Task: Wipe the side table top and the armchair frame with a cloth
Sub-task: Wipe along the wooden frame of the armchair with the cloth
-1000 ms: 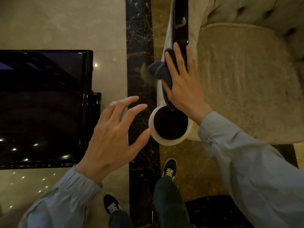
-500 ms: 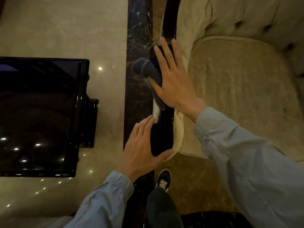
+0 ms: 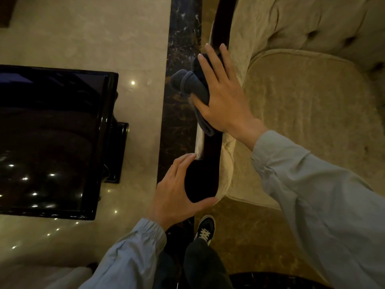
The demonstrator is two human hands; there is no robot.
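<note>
A dark grey cloth (image 3: 190, 86) lies folded on the glossy black wooden arm (image 3: 212, 151) of the beige armchair. My right hand (image 3: 223, 90) presses flat on the cloth, fingers pointing up along the arm. My left hand (image 3: 177, 192) cups the rounded front end of the same arm, thumb under it and fingers on its left side. The black glossy side table top (image 3: 48, 138) is at the left, apart from both hands.
The armchair's beige seat cushion (image 3: 308, 113) and tufted back fill the right. A dark marble floor strip (image 3: 179, 38) runs between table and chair, with pale marble floor around. My shoe (image 3: 205, 228) and dark trouser legs stand below the arm's front end.
My left hand came from the air near the table and took hold of the arm's front end. My right hand slid the cloth further up the arm.
</note>
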